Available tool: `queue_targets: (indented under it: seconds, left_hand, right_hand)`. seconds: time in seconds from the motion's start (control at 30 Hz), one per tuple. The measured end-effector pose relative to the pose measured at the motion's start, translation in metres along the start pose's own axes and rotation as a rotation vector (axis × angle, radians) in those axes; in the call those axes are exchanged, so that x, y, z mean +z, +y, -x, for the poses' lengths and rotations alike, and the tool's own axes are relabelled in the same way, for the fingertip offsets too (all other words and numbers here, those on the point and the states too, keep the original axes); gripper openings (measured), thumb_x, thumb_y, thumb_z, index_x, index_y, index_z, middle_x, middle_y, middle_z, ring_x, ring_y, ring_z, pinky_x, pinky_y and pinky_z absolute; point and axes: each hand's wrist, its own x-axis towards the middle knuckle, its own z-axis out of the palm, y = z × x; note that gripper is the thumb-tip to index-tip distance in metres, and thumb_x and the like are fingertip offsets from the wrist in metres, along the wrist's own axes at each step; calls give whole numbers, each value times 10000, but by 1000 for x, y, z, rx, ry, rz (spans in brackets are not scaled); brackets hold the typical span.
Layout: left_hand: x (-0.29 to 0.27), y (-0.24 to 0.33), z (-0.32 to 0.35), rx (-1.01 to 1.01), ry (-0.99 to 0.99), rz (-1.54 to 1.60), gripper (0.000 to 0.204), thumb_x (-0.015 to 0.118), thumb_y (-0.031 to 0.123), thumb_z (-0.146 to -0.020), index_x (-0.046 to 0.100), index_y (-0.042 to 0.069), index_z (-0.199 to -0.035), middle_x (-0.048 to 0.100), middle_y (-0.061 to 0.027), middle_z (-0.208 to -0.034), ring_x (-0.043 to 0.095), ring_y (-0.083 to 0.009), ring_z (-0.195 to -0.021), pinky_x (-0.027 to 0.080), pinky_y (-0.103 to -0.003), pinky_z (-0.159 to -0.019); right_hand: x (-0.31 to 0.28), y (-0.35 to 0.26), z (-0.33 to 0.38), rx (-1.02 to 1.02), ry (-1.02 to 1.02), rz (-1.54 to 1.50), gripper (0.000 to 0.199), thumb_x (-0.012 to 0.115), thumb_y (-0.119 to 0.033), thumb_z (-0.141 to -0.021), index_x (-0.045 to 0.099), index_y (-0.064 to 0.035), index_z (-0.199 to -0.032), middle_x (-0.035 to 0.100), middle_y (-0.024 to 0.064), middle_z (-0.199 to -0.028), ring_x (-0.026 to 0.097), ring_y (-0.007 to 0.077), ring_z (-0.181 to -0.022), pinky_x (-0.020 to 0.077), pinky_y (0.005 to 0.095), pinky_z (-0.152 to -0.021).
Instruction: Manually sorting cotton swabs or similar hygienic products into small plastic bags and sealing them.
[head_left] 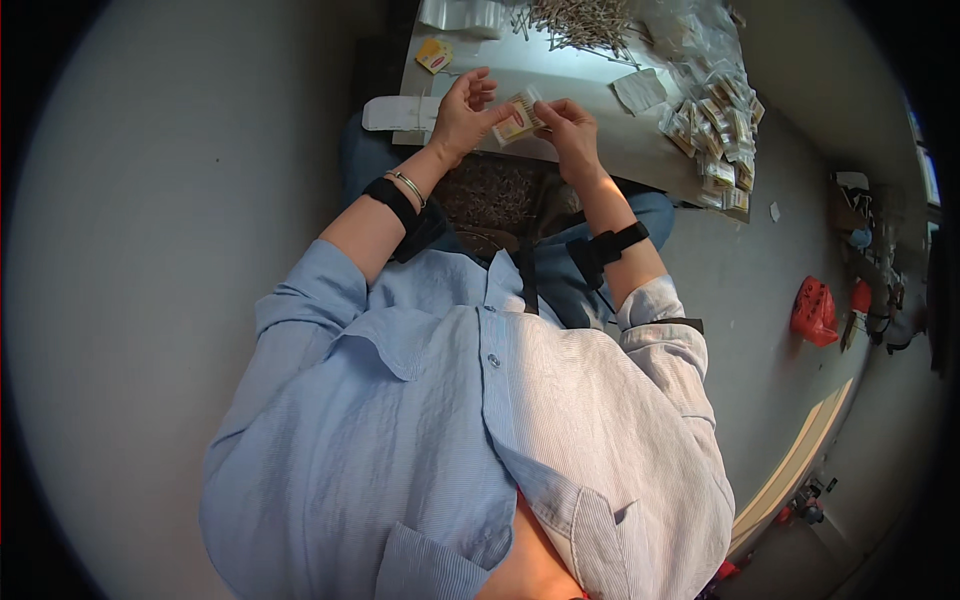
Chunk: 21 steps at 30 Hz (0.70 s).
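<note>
Over the near edge of the table, a small clear plastic packet (518, 119) with thin sticks and a yellow-and-red card inside is tilted between my hands. My right hand (572, 135) pinches its right side between thumb and fingers. From the left, the thumb of my left hand (464, 118) reaches to the packet's edge, while its other fingers are loosely curled and apart from it. Farther back lies a heap of thin wooden sticks (585, 22) that look like cotton swabs. A yellow card (434, 56) lies beyond my left hand.
Many filled packets (722, 130) are piled at the table's right edge, with clear bags (690, 35) behind. A flat plastic bag (639, 91) lies nearer the middle. A white box-like piece (392, 113) juts past the left edge. A red bag (815, 312) sits on the floor.
</note>
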Motion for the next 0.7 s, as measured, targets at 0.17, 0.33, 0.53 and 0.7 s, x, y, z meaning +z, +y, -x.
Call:
queue_targets:
  seconds: [0.17,0.33,0.53,0.7]
  left_hand:
    - [16,23,31,91,-232,303,1079,853,268,-642,162,47,-1441,388,-151,-1381,380,-290,-1276,296,-384,-1075]
    - [39,73,42,372,-39,-64,839,680,415,-813,235,52,-1425,370,-151,-1417,353,-258,-1319,220,-394,-1102]
    - [39,99,49,523,95,-279,635,536,440,-894,343,58,-1363,503,-153,-1298,484,-296,-1208,158,-536,-1083]
    - [40,108,52,552,164,-377,565,538,386,-906,382,70,-1348,498,-109,-1321,465,-239,-1237,114,-508,-1099]
  right_hand:
    - [9,-2,23,266,67,-757,289,529,-212,-933,491,-38,-1160,576,87,-1067,564,191,-983,478,297,-816]
    - [42,-24,74,217,-337,-1275,273,454,-170,-958,495,14,-1155,577,126,-1103,572,243,-1037,469,379,-943]
    - [44,-29,88,169,-460,-1317,285,450,-182,-958,516,16,-1152,575,147,-1139,572,249,-1061,473,393,-945]
    - [48,-36,95,148,-465,-1301,307,449,-231,-966,513,1,-1158,576,130,-1139,575,238,-1054,481,390,-926]
